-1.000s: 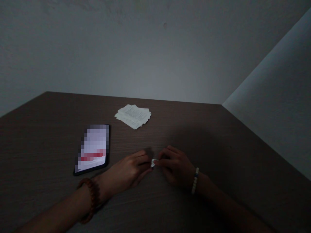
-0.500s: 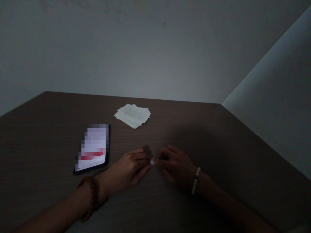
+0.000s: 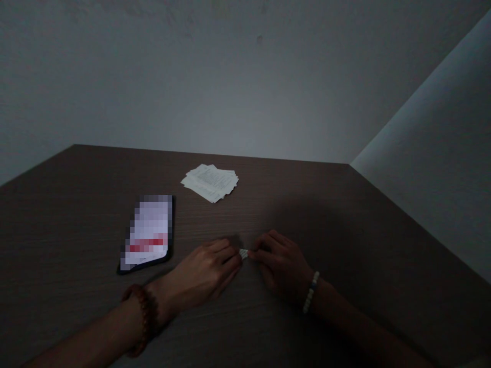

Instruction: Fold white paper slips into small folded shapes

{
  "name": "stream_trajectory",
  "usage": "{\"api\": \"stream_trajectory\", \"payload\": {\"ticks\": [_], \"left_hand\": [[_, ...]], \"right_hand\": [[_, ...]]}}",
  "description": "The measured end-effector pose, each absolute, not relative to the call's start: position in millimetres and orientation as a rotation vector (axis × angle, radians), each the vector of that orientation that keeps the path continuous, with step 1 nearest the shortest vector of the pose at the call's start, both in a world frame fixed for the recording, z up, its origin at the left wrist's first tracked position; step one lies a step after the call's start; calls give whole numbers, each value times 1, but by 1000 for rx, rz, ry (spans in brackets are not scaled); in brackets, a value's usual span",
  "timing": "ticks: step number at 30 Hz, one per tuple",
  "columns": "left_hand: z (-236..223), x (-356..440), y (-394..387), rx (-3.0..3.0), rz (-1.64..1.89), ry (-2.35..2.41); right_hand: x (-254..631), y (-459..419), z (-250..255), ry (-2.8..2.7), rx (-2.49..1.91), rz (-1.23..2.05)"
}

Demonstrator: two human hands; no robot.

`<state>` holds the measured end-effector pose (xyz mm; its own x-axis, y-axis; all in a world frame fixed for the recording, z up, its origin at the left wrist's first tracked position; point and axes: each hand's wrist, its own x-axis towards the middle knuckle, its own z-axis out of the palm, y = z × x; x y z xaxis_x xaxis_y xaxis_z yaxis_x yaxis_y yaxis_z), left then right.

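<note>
Between my fingertips, close above or on the brown table (image 3: 230, 327), is a small piece of paper (image 3: 244, 253) with dark lines on it. My left hand (image 3: 209, 268) holds its left end, fingers pressed together. At the other end, my right hand (image 3: 282, 263) pinches the paper between thumb and fingers. Most of the paper is covered by the fingers, so its full shape cannot be made out. A brown bead bracelet (image 3: 143, 319) circles the left wrist, and a pale bead bracelet (image 3: 311, 292) the right.
Left of my hands lies a phone (image 3: 149, 232) with a lit, blurred screen. Farther back is a loose stack of printed paper slips (image 3: 210, 182). A grey wall (image 3: 215, 76) borders the table's far edge, and another wall (image 3: 437, 168) runs along its right side.
My left hand has turned slightly, its fingers now lying flatter over the paper. More of the paper's lined face shows between the hands. The phone and the slips stay put.
</note>
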<state>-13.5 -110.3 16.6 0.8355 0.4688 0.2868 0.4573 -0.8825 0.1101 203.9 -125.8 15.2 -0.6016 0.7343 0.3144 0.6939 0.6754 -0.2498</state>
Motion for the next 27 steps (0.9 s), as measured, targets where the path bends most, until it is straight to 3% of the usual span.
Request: {"api": "stream_trajectory", "payload": {"ticks": [27], "left_hand": [[18,-13,-112,2944,525,808]], "right_hand": [[212,-123,15,-2593,-925,77]]}}
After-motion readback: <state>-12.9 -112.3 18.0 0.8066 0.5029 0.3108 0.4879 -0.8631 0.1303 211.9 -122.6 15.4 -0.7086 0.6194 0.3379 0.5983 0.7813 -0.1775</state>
